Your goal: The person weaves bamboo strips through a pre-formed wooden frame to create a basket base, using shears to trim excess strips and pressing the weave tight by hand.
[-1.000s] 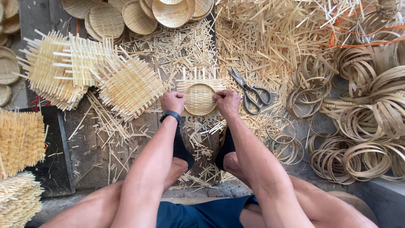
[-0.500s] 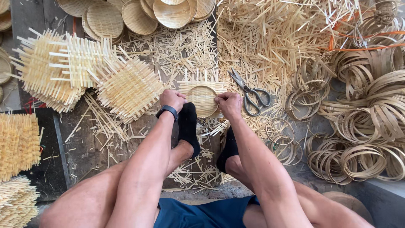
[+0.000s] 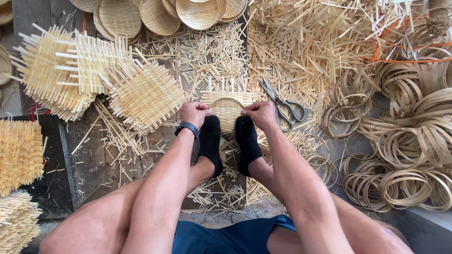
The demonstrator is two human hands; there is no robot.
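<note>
worn dark wooden boards (image 3: 89, 160), strewn with short pale bamboo offcuts, lie below a seated person seen from above. the left hand (image 3: 194, 114) is curled into a fist, fingers folded tightly together over the left edge of a small round woven bamboo basket (image 3: 227, 110); a black wristband (image 3: 187, 128) circles that wrist. the right hand (image 3: 259, 113) is also closed, fingers bent and pressed on the basket's right edge. the basket sits on the boards between both hands, just beyond the toes, with uncut strip ends fanning from its far rim. two feet in black socks (image 3: 210, 141) rest just below it, one on each side, toes touching or nearly touching its rim. just right of the right hand lie metal scissors (image 3: 281, 101), blades closed. left of the left hand, square woven mats (image 3: 143, 94) with bristling ends overlap in a loose pile. at the top edge, finished round baskets (image 3: 197, 11) are stacked. a big heap of loose bamboo strips (image 3: 310, 47) fills the upper right, and coiled bamboo hoops (image 3: 405, 155) crowd the right side. an orange cord (image 3: 400, 59) crosses the coils at the upper right. more woven mat bundles (image 3: 19, 155) sit at the far left. no packages, labels or signs show.
</note>
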